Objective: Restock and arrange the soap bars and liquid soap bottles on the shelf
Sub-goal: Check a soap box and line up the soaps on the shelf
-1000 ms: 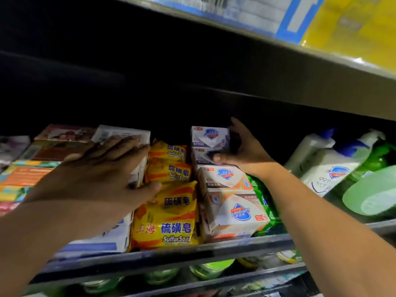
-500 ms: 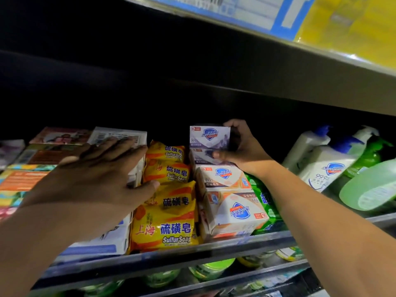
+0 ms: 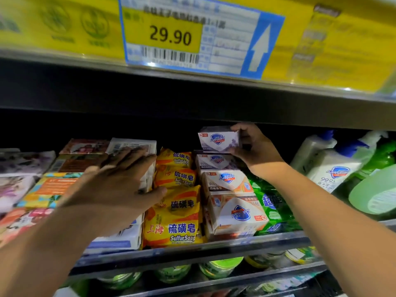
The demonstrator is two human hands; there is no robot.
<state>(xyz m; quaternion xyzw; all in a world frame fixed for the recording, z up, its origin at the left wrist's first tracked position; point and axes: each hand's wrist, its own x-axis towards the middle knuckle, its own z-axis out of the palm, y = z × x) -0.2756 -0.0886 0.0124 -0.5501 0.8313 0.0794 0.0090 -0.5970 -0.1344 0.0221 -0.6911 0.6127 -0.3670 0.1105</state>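
Observation:
My right hand (image 3: pixel 255 151) grips a white and lilac Safeguard soap box (image 3: pixel 217 139), held just above the back of a row of Safeguard boxes (image 3: pixel 227 183). Its fingers curl over the box's top right corner. My left hand (image 3: pixel 120 181) lies flat with straight fingers on a white soap pack (image 3: pixel 130 145), thumb touching the yellow sulfur soap packs (image 3: pixel 177 213) beside it. White liquid soap bottles (image 3: pixel 334 168) with blue pumps lie tilted at the right of the shelf.
The upper shelf's edge with a 29.90 price tag (image 3: pixel 171 37) hangs low overhead. Colourful soap packs (image 3: pixel 53 185) fill the left. Green packs (image 3: pixel 272 209) and a green bottle (image 3: pixel 377 189) sit right. A metal front rail (image 3: pixel 192 251) bounds the shelf; green-capped bottles (image 3: pixel 220 266) stand below.
My right hand closed round the top lilac Safeguard box and lifted it slightly off the stack. The view tilted up, bringing the price tag in. My left hand stayed put.

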